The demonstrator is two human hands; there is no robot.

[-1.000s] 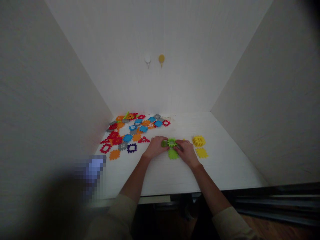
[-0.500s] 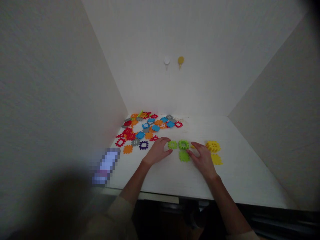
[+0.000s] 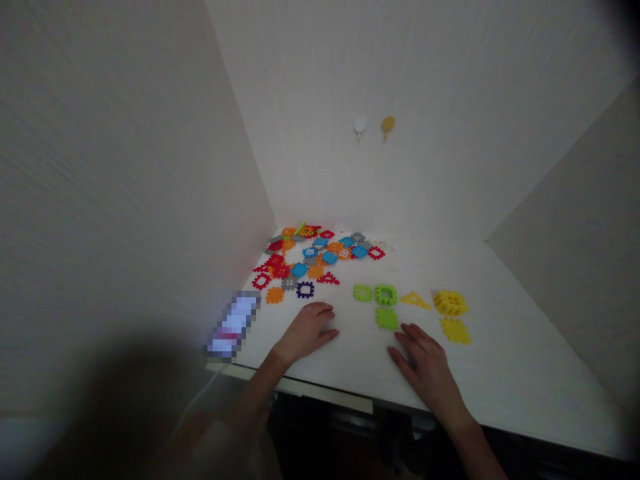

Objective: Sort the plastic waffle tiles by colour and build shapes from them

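My left hand (image 3: 309,330) rests low over the white table, fingers apart and holding nothing. To its upper right lie a flat light-green frame piece (image 3: 363,293) and a thicker stack of green frame pieces (image 3: 386,295). Just below that stack is a solid green square piece (image 3: 387,319). My right hand (image 3: 420,357) is open too, its fingertips near the green square's lower right corner. Above it lies a yellow triangle piece (image 3: 415,300). Farther right are a stack of yellow pieces (image 3: 450,303) and a solid yellow square piece (image 3: 455,330).
Several red, orange, blue and grey interlocking pieces (image 3: 299,269) spread across the back left of the table (image 3: 520,360). A dark purple frame piece (image 3: 305,289) lies at their front. A blurred phone (image 3: 233,325) with a cable sits at the left edge. Walls enclose the table.
Both hands have drawn back toward me from the green pieces, uncovering the yellow triangle and a red triangle. The view has shifted, so everything sits farther right.
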